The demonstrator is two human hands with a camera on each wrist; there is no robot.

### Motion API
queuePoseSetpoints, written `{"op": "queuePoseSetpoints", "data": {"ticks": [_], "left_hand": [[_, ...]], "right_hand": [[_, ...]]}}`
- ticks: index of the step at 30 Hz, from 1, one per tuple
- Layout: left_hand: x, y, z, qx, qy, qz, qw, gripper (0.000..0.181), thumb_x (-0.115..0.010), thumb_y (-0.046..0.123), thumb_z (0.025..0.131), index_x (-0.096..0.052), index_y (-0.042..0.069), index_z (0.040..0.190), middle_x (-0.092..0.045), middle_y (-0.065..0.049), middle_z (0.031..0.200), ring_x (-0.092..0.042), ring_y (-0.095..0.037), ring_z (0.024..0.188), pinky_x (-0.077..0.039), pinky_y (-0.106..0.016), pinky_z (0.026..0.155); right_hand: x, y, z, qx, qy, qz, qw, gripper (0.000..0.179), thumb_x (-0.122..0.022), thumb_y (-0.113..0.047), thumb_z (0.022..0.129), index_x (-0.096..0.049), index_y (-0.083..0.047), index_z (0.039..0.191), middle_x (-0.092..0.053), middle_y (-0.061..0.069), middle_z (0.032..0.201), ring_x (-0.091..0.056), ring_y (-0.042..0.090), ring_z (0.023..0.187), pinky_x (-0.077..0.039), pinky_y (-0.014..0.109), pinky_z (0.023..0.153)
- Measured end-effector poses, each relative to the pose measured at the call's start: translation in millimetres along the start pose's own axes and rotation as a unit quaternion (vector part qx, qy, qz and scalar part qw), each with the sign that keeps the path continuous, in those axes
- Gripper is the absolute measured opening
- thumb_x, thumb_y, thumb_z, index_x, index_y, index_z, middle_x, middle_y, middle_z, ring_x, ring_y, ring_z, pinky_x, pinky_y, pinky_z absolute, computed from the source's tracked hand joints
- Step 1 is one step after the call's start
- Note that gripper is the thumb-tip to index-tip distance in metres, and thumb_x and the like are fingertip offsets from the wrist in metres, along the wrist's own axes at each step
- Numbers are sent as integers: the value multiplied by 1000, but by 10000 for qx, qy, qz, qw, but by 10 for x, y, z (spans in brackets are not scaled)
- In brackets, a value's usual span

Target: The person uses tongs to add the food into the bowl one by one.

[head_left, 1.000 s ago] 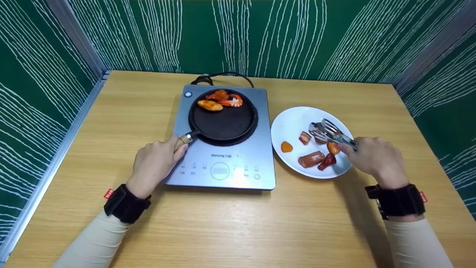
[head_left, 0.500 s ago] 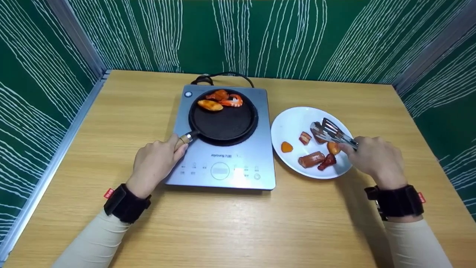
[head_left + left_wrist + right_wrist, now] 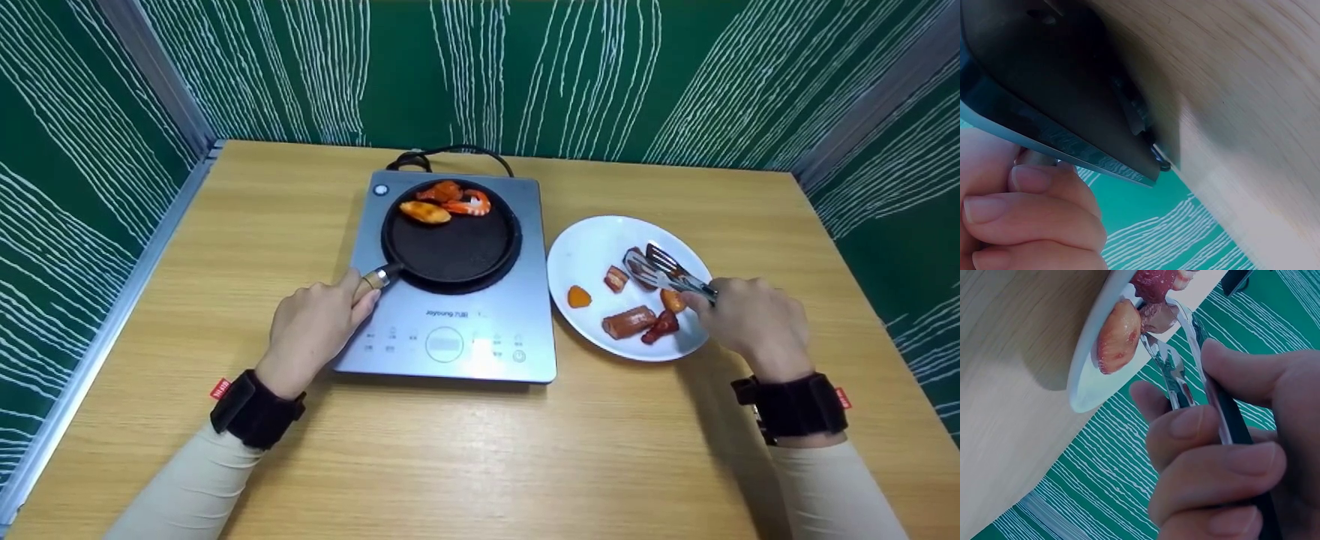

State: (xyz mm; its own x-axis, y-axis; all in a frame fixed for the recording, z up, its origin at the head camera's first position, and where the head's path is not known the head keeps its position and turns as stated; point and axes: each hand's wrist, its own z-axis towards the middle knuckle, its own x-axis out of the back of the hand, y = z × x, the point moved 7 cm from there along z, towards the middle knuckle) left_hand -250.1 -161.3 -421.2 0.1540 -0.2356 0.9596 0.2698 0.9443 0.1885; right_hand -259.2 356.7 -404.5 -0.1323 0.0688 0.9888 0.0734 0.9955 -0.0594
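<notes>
My left hand (image 3: pixel 311 330) grips the wooden handle (image 3: pixel 367 285) of a small black frying pan (image 3: pixel 454 251), which sits on an induction cooker (image 3: pixel 397 319). A shrimp (image 3: pixel 472 202), a yellow-brown oval piece (image 3: pixel 425 212) and a reddish-brown piece (image 3: pixel 442 190) lie at the pan's far side. In my right hand (image 3: pixel 757 319) are metal tongs (image 3: pixel 686 283), one arm fork-shaped. Their tips stand on either side of a brown chunk (image 3: pixel 1159 318) on the white plate (image 3: pixel 581 247). In the left wrist view, curled fingers (image 3: pixel 1044 219) show beside the cooker's underside.
Also on the plate are a brown sausage-like piece (image 3: pixel 628 322), a dark red piece (image 3: pixel 661 327), an orange wedge (image 3: pixel 578 297), a striped meat cube (image 3: pixel 616 279) and an orange-brown piece (image 3: pixel 673 300). A black cord (image 3: pixel 450 150) lies behind the cooker. Green patterned walls (image 3: pixel 480 75) border the wooden table (image 3: pixel 450 465).
My right hand has shifted slightly left with the tongs, and their tips have drawn a little closer together at the brown chunk. The left hand and pan have stayed put.
</notes>
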Motion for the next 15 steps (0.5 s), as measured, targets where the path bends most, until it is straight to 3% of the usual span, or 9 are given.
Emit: {"op": "queuePoseSetpoints", "data": {"ticks": [7,15], "left_hand": [[19,6,-10,-36,181,-41,9998,38,-64,39,107,-55,5,94,-42,-6,60,-52,-30,49,-38,-43,43],[12,-3,-4,-14,97,-17,10000,38,-63,40,108,-56,5,95,-42,-6,61,-51,-29,50,-37,-42,44]], "right_hand": [[2,11,9,-54,-47,90,9999,76,-61,-57,103,-61,11,136,-43,11,66,-54,36,71,-36,40,58],[-8,21,30,-109,-124,109,9998,79,-59,-59,104,-58,12,140,-45,12,69,-55,39,75,-39,42,61]]}}
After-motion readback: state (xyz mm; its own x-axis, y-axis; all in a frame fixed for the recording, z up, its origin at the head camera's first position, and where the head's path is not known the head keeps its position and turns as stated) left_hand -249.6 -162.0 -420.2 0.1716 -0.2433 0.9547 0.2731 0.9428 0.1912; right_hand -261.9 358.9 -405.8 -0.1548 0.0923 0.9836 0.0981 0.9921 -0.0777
